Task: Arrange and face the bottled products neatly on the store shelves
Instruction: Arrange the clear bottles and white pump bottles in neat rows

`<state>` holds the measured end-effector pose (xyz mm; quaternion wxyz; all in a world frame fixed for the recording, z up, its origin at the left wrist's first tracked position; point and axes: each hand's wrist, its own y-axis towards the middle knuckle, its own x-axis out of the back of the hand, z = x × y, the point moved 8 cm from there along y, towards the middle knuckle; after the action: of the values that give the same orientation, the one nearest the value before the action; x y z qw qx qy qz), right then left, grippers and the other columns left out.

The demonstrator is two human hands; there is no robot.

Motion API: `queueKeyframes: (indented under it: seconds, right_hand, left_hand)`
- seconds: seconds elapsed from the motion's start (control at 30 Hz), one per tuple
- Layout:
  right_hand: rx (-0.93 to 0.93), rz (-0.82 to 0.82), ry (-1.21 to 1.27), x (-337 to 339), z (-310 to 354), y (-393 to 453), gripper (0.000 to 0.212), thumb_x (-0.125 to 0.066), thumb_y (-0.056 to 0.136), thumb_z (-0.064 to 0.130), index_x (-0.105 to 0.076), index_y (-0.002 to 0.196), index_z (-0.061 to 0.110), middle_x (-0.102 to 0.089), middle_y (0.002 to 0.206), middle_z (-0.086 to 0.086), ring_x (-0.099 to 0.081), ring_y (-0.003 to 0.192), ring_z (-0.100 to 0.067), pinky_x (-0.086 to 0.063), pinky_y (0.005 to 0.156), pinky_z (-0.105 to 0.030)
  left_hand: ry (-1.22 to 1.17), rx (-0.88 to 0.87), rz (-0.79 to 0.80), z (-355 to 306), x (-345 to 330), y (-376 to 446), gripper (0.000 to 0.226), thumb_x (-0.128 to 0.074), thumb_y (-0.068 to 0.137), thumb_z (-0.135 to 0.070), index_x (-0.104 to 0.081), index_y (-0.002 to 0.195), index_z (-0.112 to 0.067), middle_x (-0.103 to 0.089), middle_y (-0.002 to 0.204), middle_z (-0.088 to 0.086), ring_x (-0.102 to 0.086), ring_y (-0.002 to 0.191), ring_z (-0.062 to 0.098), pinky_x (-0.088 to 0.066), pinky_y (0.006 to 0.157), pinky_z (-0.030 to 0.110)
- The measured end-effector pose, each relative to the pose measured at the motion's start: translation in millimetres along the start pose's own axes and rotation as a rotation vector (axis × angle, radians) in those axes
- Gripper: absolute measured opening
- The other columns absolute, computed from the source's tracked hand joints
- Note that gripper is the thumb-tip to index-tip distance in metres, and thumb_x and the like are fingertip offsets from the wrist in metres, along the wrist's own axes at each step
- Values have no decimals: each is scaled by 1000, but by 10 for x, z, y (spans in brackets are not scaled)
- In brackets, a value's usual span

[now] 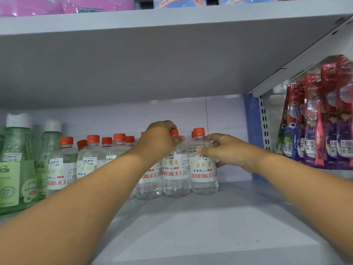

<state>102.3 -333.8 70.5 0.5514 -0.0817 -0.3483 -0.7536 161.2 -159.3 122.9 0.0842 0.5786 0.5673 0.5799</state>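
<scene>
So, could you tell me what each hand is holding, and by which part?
The left hand grips a clear orange-capped bottle at its neck and cap; the right hand holds the rightmost bottle around its shoulder.

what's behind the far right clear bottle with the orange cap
Behind the rightmost clear bottle, gripped by the right hand, a second orange cap peeks out. That bottle's body is hidden; beyond is the shelf's back panel.

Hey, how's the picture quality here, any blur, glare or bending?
Head view: wide-angle bending curves the upper shelf; the green bottles at the left edge are smeared; the clear bottle under the right hand reads sharply; soft even light, slight glare on the toothbrush packs.
</scene>
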Motion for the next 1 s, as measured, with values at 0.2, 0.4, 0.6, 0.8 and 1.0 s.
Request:
queueKeyframes:
  seconds: [0.2, 0.4, 0.6, 0.8, 1.0]
  right_hand:
    - [-52, 15, 16, -6, -37, -27, 53, -73, 90, 38, -53, 136, 23, -73, 112, 2, -73, 99, -15, -62, 85, -38]
    - [-46, -16, 10, -12, -45, -32, 56, -77, 87, 36, -52, 135, 21, -74, 107, 2, -74, 93, -13, -64, 78, -40]
    - [-51, -3, -1, -26, -55, -31, 49, -73, 91, 34, -53, 134, 21, -73, 110, 1, -74, 96, -15, -63, 82, -41]
    - [-54, -9, -79, -15, -46, -6, 49, -71, 92, 36, -51, 134, 22, -71, 115, 2, -71, 98, -13, -62, 88, -40]
    - [45, -276, -450, 279, 582, -575, 77, -65, 88, 59, -40, 152, 24, -57, 142, 2, -58, 125, -21, -46, 100, -31]
  left_hand:
    - [4, -3, 81, 21, -6, -93, 47, -65, 94, -44, -56, 136, -24, -64, 115, -2, -63, 98, 17, -51, 83, 28]
    - [38, -13, 99, 38, -16, -97, 55, -66, 92, -47, -52, 140, -25, -62, 116, -2, -62, 102, 18, -50, 85, 30]
    - [45, -9, 92, 50, -26, -87, 60, -66, 92, -49, -48, 145, -26, -61, 125, -2, -60, 109, 19, -47, 87, 29]
    - [61, -17, 99, 7, -56, -100, 69, -64, 95, -46, -36, 155, -23, -43, 152, 1, -51, 131, 22, -39, 97, 25]
    - [-67, 41, 40, -399, 432, -628, 64, -64, 94, -46, -39, 151, -31, -44, 153, -6, -53, 130, 16, -48, 99, 29]
